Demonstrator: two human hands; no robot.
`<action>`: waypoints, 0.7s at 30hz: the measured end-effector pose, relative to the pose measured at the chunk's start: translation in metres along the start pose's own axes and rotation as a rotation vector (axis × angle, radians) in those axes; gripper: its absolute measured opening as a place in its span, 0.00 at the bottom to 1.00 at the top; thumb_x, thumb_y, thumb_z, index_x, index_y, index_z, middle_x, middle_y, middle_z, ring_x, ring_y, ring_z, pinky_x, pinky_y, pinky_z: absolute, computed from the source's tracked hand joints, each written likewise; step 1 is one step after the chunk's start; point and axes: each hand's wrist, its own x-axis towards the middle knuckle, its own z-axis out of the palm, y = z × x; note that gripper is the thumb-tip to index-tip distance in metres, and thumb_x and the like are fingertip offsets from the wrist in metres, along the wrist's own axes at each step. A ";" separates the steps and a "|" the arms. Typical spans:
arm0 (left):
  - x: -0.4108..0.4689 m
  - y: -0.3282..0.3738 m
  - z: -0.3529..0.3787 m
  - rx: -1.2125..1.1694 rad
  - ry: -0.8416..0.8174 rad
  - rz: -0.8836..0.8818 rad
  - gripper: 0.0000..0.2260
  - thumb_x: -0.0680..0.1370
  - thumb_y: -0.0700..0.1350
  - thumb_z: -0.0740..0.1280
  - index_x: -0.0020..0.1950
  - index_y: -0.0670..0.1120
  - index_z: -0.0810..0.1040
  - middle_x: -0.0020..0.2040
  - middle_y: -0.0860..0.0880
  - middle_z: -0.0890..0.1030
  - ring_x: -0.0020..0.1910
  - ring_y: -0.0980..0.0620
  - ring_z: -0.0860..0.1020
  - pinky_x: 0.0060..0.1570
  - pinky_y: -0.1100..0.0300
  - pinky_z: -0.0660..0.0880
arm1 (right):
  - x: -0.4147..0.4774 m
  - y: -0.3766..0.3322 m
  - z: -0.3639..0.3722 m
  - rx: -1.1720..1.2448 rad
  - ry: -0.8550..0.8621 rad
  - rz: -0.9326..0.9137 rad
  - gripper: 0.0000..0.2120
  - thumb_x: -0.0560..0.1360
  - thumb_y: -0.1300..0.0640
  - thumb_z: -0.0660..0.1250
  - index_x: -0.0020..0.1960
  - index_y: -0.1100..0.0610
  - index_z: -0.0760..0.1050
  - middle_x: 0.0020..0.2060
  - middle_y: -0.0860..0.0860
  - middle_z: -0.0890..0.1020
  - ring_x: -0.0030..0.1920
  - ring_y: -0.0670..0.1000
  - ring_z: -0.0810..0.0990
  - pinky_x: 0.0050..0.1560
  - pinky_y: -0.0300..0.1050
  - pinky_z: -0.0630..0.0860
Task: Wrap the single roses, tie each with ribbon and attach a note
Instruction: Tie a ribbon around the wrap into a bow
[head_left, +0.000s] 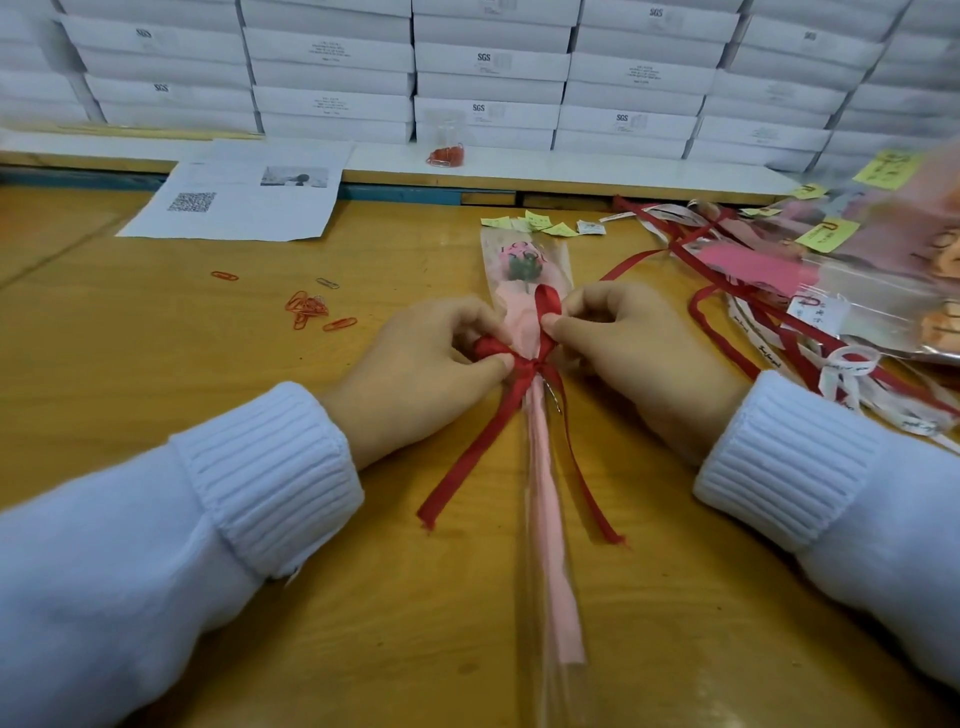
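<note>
Left grip (415, 379) and right grip (644, 358) bare, white knitted sleeves (104, 571), wide ribbed cuffs (270, 467)

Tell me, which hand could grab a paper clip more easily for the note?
Probably the left hand. The loose paper clips lie on its side of the table, and the right hand is across the rose from them. Both hands pinch the red ribbon, so it must let go first.

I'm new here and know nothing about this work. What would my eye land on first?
Dead centre, the left hand and right hand each pinch a loop of the red ribbon bow tied round a wrapped rose on the wooden table. At the right edge lies a pile of finished roses with yellow notes, and stacked white boxes fill the back.
</note>
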 end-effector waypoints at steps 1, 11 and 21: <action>0.001 -0.001 0.000 0.031 -0.010 -0.017 0.03 0.73 0.49 0.71 0.45 0.56 0.80 0.40 0.61 0.78 0.40 0.68 0.75 0.36 0.76 0.69 | 0.000 -0.001 0.000 0.033 -0.024 0.034 0.07 0.76 0.57 0.67 0.42 0.59 0.77 0.27 0.49 0.78 0.27 0.43 0.75 0.30 0.34 0.73; 0.003 -0.004 0.000 0.094 -0.019 -0.093 0.03 0.75 0.51 0.68 0.43 0.54 0.81 0.38 0.59 0.79 0.39 0.62 0.76 0.38 0.67 0.72 | -0.003 -0.009 -0.008 0.362 -0.276 0.263 0.06 0.68 0.69 0.72 0.44 0.67 0.79 0.36 0.56 0.84 0.38 0.49 0.85 0.35 0.34 0.79; 0.004 -0.001 0.004 -0.002 0.034 -0.126 0.06 0.76 0.51 0.67 0.45 0.51 0.80 0.39 0.56 0.82 0.39 0.61 0.79 0.41 0.66 0.75 | -0.004 -0.012 -0.003 0.225 -0.267 0.223 0.04 0.72 0.64 0.71 0.43 0.65 0.77 0.33 0.54 0.83 0.34 0.46 0.83 0.31 0.33 0.77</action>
